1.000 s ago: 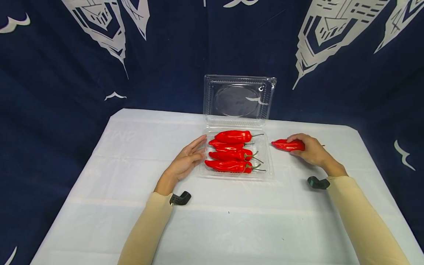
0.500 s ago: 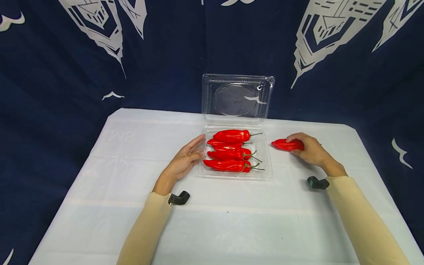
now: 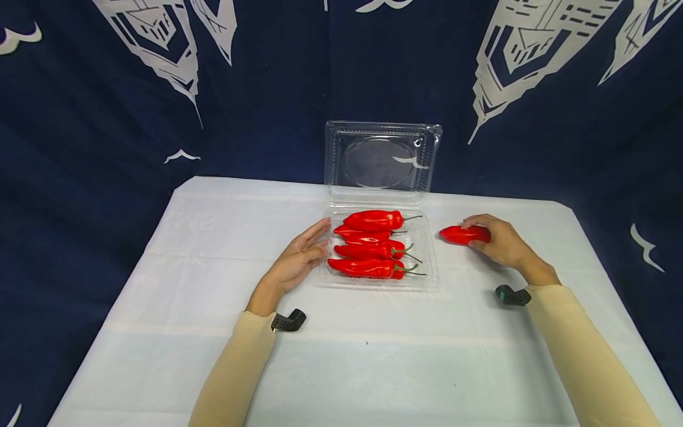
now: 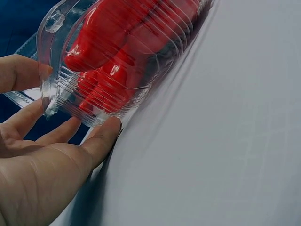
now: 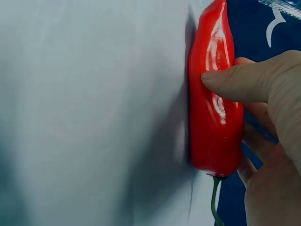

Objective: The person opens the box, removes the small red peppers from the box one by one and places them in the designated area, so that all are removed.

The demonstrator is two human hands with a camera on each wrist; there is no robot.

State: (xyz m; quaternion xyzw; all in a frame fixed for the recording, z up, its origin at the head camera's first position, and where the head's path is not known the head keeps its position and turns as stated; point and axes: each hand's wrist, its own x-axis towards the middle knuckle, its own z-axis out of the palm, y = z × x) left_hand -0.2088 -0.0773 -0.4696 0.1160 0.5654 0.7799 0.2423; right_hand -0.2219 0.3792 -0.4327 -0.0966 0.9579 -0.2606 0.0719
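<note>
My right hand (image 3: 499, 242) holds a red chili pepper (image 3: 458, 235) near the table to the right of a clear plastic clamshell box (image 3: 433, 274). In the right wrist view the thumb lies across the side of that pepper (image 5: 214, 127), the other fingers are behind it, and its green stem points down. My left hand (image 3: 293, 261) rests with loosely extended fingers against the box's left wall. Its thumb (image 4: 106, 134) and fingertips are at the ribbed wall in the left wrist view. Several red peppers (image 3: 368, 268) lie in the box, stems to the right.
The box's lid (image 3: 380, 161) stands upright at the back, hinged on the far side. A white cloth (image 3: 405, 367) covers the table, and a dark blue patterned curtain (image 3: 331, 71) hangs close behind it.
In my right hand the pepper has turned a little: its stem showed past the hand earlier and is now hidden in the head view. The left hand keeps its place at the box.
</note>
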